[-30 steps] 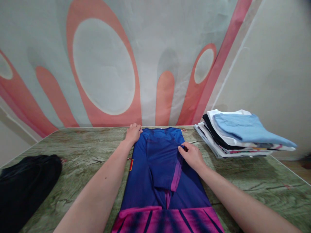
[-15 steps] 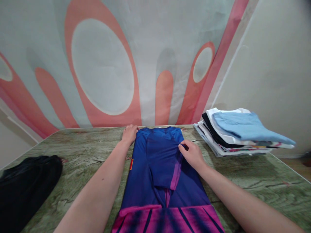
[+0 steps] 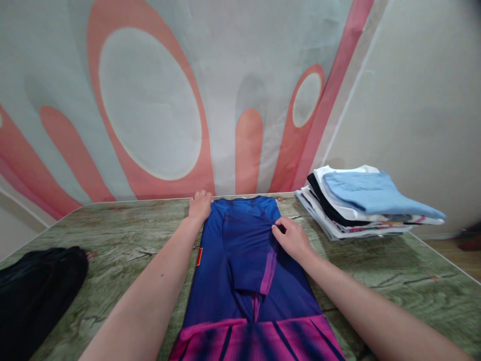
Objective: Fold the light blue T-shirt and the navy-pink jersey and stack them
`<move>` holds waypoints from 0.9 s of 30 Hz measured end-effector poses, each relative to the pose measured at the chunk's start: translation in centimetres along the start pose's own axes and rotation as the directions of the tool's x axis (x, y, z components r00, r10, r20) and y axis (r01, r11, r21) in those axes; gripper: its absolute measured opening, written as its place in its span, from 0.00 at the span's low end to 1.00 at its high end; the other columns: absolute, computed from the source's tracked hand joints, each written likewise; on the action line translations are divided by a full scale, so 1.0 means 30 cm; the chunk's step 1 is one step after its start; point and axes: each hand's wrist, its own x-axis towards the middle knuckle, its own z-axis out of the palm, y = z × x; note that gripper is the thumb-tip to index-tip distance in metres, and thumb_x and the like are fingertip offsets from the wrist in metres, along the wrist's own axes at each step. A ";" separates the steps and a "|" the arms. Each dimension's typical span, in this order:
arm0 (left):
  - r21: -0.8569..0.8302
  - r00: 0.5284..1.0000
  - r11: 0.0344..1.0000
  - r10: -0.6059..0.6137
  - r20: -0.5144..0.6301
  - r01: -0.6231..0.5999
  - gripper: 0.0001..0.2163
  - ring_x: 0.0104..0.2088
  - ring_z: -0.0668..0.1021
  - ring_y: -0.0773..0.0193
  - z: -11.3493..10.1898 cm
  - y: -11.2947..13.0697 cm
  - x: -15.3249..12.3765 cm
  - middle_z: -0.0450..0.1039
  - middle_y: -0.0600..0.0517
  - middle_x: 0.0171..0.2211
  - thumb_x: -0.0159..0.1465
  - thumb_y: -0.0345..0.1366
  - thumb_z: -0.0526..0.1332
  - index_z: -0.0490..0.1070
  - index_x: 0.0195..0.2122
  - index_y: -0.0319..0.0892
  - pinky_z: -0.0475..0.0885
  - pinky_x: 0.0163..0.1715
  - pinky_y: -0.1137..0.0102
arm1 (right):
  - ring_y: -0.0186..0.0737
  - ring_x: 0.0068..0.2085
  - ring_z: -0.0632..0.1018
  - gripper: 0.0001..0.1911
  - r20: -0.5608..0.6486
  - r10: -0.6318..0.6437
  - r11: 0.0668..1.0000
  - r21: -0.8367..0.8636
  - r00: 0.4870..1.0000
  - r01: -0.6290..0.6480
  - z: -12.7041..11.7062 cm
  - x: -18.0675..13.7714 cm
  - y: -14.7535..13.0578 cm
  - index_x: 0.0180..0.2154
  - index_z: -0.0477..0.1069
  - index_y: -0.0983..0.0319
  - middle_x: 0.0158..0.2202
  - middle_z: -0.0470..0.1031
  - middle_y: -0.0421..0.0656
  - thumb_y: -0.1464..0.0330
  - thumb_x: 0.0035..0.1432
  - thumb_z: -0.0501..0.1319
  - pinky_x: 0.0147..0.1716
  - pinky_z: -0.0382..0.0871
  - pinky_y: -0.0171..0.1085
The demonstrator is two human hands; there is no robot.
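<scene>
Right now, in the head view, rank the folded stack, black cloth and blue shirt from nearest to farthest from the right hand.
1. Blue shirt, touching the right hand
2. Folded stack, off right
3. Black cloth, at far left

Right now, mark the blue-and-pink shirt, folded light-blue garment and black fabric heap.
Blue-and-pink shirt (image 3: 246, 258), head view: sleeve folded across its body.
Folded light-blue garment (image 3: 370, 192), head view: upper face.
Black fabric heap (image 3: 39, 298), head view: middle of visible part.
</scene>
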 end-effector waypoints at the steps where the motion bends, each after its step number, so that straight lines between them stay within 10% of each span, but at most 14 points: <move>1: 0.006 1.000 1.000 0.008 -0.028 -0.008 0.09 0.50 0.68 0.49 -0.012 0.007 0.000 0.68 0.41 0.46 0.67 0.37 0.53 0.70 0.42 0.41 0.66 0.46 0.57 | 0.40 0.37 0.74 0.08 0.007 0.000 1.000 -0.012 1.000 0.000 -0.001 0.000 -0.001 0.30 0.69 0.59 0.31 0.75 0.41 0.64 0.58 0.56 0.39 0.61 0.36; 10: -0.337 0.949 0.903 0.307 0.075 -0.266 0.15 0.48 0.75 0.59 -0.109 0.125 -0.155 0.75 0.46 0.45 0.64 0.29 0.49 0.73 0.45 0.41 0.68 0.52 0.67 | 0.41 0.39 0.74 0.06 0.032 -0.045 0.994 -0.095 0.998 0.048 -0.011 -0.002 -0.002 0.32 0.70 0.59 0.32 0.75 0.42 0.66 0.58 0.57 0.41 0.60 0.36; 20: -0.346 0.933 0.884 0.354 0.061 -0.313 0.21 0.66 0.57 0.55 -0.045 0.167 -0.305 0.56 0.42 0.65 0.68 0.35 0.47 0.61 0.61 0.36 0.54 0.63 0.56 | 0.42 0.39 0.74 0.10 0.016 -0.043 0.995 -0.090 0.999 0.045 -0.004 -0.005 0.002 0.33 0.72 0.59 0.33 0.76 0.43 0.61 0.60 0.56 0.41 0.60 0.37; 27: -0.471 0.901 0.794 0.435 -0.001 -0.384 0.12 0.50 0.72 0.58 -0.175 0.215 -0.333 0.73 0.47 0.46 0.66 0.34 0.52 0.75 0.42 0.44 0.66 0.54 0.62 | 0.42 0.39 0.74 0.10 0.027 -0.031 0.998 -0.053 0.999 0.033 -0.011 -0.001 0.006 0.31 0.71 0.59 0.32 0.76 0.43 0.61 0.59 0.57 0.40 0.61 0.36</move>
